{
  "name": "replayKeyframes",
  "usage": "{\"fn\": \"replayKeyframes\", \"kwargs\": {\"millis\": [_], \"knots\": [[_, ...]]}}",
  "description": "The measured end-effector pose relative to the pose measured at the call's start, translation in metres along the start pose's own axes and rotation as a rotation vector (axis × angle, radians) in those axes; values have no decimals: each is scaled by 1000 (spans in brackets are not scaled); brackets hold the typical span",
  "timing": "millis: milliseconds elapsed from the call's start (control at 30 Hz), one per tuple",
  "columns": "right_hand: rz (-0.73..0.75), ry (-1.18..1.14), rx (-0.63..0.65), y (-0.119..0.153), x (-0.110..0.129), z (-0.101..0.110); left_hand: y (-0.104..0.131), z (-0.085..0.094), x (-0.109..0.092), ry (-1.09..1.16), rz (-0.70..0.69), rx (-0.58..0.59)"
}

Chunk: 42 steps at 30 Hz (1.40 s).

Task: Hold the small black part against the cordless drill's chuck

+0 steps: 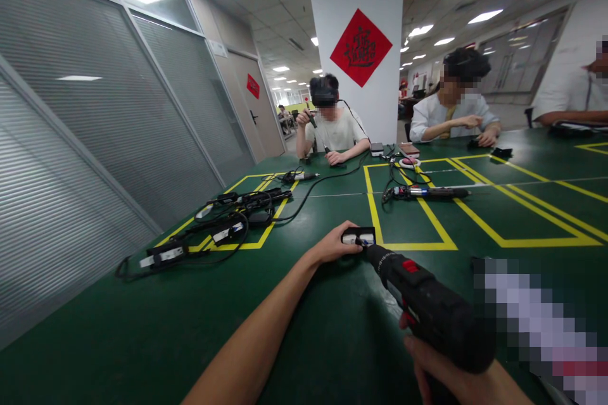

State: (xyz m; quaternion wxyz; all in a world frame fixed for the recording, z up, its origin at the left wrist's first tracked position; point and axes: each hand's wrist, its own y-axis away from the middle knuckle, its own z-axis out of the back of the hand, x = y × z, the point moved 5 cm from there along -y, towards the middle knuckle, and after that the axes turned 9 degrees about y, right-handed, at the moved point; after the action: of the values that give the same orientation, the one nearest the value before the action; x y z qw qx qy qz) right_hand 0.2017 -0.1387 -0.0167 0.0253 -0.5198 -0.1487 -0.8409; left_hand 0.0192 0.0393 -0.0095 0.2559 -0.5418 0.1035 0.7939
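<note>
My right hand (434,357) is closed round the grip of a black cordless drill (427,297) with red details. The drill points forward and left, and its chuck end is at a small black case (358,232) with a white part and wires inside. My left hand (338,244) grips that case from its left side, thumb at the near edge and fingers behind. The case rests at or just above the green table (228,329); which of the two I cannot tell. The drill's tip, where it meets the case, is too small to make out.
Black cabled devices (237,215) lie at the left inside yellow tape (261,240). A pen-like tool (427,192) with cables lies ahead on the right. Across the table sit a person (335,123) holding a tool and another person (456,107). A blurred patch (536,323) covers the right edge.
</note>
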Motion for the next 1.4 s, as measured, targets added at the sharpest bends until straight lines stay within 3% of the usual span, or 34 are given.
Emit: {"fn": "replayKeyframes", "kwargs": {"millis": [167,400,600,800,1133,1400], "knots": [[-7,49,-40,-4,-10,0,0,-1,-1,13,21,1],[-37,-19,57,-5,-11,-4,1,-1,-3,63,8,6],[21,65,22,4,10,4,0,0,-3,26,5,-8],[16,66,91,16,32,15,-1,-1,-2,28,18,20],[41,-26,2,3,5,1,0,-1,-1,57,16,24],[11,-58,67,5,8,2,1,-1,-4,49,39,-3]]}}
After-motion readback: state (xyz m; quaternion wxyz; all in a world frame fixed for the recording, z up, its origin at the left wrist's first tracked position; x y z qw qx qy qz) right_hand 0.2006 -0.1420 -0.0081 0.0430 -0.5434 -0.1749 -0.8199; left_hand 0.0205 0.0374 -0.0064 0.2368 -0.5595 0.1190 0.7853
